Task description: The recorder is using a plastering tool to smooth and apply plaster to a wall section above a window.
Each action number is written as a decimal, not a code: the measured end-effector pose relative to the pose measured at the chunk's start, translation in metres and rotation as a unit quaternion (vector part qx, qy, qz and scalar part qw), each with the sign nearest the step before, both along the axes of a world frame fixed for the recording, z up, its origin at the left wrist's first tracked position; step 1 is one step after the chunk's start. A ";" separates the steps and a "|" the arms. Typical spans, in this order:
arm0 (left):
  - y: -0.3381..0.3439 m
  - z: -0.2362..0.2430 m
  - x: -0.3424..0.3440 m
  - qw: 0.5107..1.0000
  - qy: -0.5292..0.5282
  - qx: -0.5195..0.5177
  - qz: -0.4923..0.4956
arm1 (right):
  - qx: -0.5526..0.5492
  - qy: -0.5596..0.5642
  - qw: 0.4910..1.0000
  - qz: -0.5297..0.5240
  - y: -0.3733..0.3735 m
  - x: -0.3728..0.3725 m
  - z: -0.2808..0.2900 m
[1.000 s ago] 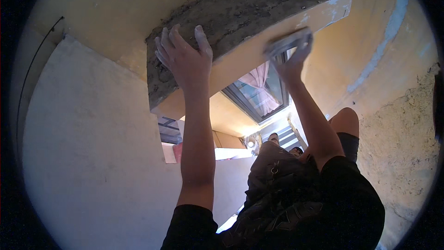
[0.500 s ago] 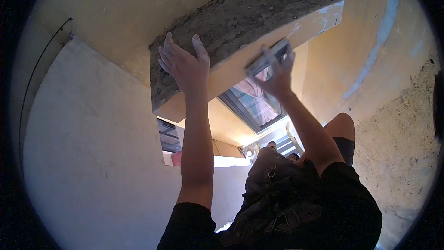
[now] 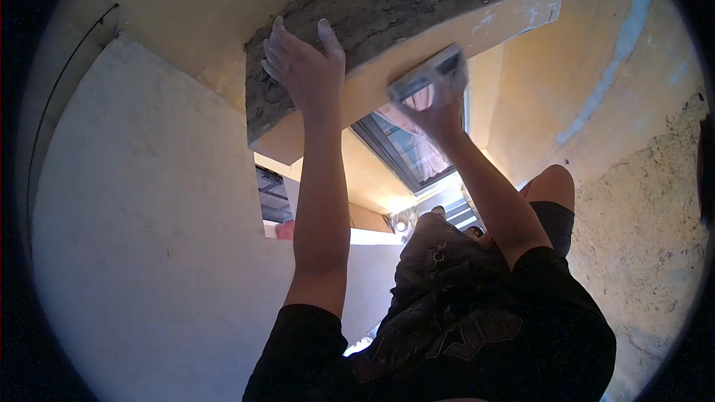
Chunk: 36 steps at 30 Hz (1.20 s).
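Two bare hands are working at a thick ledge with a crumbly dark-grey top and smooth tan front face (image 3: 372, 22). The dusty right hand (image 3: 445, 108) is gripping a flat, grey rectangular block-like tool (image 3: 427, 73), slightly blurred, which is lying along the middle of that face. The left hand (image 3: 309, 71) is holding nothing visible, its thumb standing wide of its fingers over the ledge's left part; whether it is pressing there, I cannot tell. Beyond the tool, a dark-framed glass window (image 3: 387, 145) with a pink curtain (image 3: 428, 152) is showing, partly covered by the right hand and tool. A plain greyish-white wall (image 3: 149, 179) is filling the left, while a yellow-ochre wall with a pale stripe (image 3: 551, 89) is curving up the right, above a rough, pitted patch (image 3: 648, 201).
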State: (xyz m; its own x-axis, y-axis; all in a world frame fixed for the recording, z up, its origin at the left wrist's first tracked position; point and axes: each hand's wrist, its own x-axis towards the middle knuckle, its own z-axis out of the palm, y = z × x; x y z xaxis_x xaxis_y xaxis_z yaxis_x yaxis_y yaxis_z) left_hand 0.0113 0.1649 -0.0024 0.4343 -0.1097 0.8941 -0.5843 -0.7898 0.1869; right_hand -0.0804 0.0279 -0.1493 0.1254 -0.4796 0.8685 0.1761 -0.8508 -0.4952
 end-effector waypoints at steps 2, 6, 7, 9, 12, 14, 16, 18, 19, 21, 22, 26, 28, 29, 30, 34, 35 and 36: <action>0.005 -0.001 0.003 1.000 0.000 -0.002 0.007 | -0.059 0.011 0.997 0.038 0.007 -0.006 -0.001; 0.000 0.000 0.000 1.000 0.002 -0.002 0.012 | 0.146 -0.004 0.987 0.061 -0.020 0.005 -0.016; -0.004 0.000 -0.001 1.000 -0.006 -0.004 0.010 | 0.116 0.018 0.992 0.044 -0.008 0.009 -0.016; 0.001 -0.001 0.000 1.000 -0.002 -0.009 0.010 | 0.046 0.015 0.998 0.035 0.018 0.006 -0.004; 0.005 -0.002 0.000 1.000 -0.001 -0.019 0.003 | -0.039 -0.003 0.999 0.031 0.013 0.001 0.002; 0.004 0.000 0.002 1.000 0.001 -0.029 0.000 | -0.035 0.011 0.998 0.060 -0.014 0.002 -0.009; -0.001 -0.001 -0.001 0.999 -0.028 -0.016 -0.031 | 0.002 -0.009 0.998 0.067 -0.012 0.000 -0.010; -0.002 0.001 0.000 0.999 -0.031 -0.019 -0.012 | 0.021 0.042 0.998 0.036 0.005 0.000 -0.008; -0.003 0.002 0.002 0.999 -0.040 -0.019 0.003 | -0.032 0.037 0.997 0.057 0.013 0.000 -0.011; 0.000 -0.006 0.007 0.999 -0.043 -0.024 0.004 | -0.034 0.041 0.997 0.060 -0.002 0.001 -0.019; 0.003 -0.004 0.006 0.998 -0.054 -0.027 0.003 | -0.035 0.038 0.997 0.063 -0.009 -0.001 -0.015; -0.002 -0.001 0.002 0.998 -0.036 -0.039 -0.029 | 0.089 -0.004 0.995 0.032 -0.035 0.003 -0.007; -0.002 0.000 0.003 0.998 -0.055 -0.025 0.009 | 0.011 0.021 0.998 0.050 -0.008 0.002 0.002; -0.003 0.000 0.004 0.998 -0.055 -0.029 0.004 | -0.009 0.023 0.998 0.066 -0.008 -0.002 0.004; 0.003 -0.001 0.004 0.998 -0.056 -0.028 0.003 | -0.027 0.024 0.996 0.084 -0.004 -0.003 0.007; -0.001 -0.003 -0.003 0.999 -0.026 -0.031 0.003 | 0.095 0.015 0.992 0.085 -0.053 -0.001 0.017; -0.004 -0.002 -0.003 0.999 -0.023 -0.035 -0.001 | 0.125 -0.026 0.990 0.066 -0.056 0.003 0.017; -0.003 -0.001 -0.004 0.999 -0.026 -0.028 0.001 | 0.155 -0.065 0.984 0.052 -0.051 0.004 0.025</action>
